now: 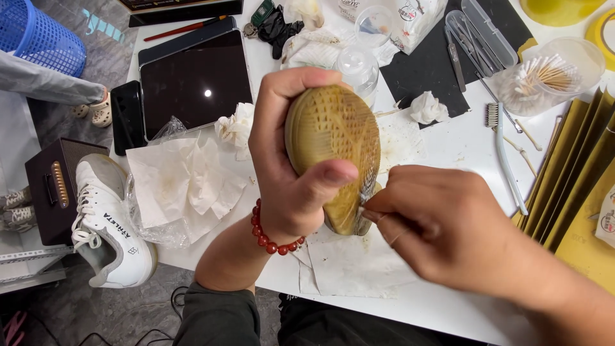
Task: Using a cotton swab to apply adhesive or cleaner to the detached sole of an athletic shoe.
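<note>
Shoe (333,138) gripped sole-up by left hand (288,173); right hand (442,224) pinched closed at its edge, above crumpled tissues (186,179).

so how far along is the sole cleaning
Underway. The left hand grips the shoe sole-up, and the right hand works at its lower edge with something too small to make out. Stained tissues suggest earlier wiping. The sole is yellowed, and a second shoe waits beside the table.
</note>
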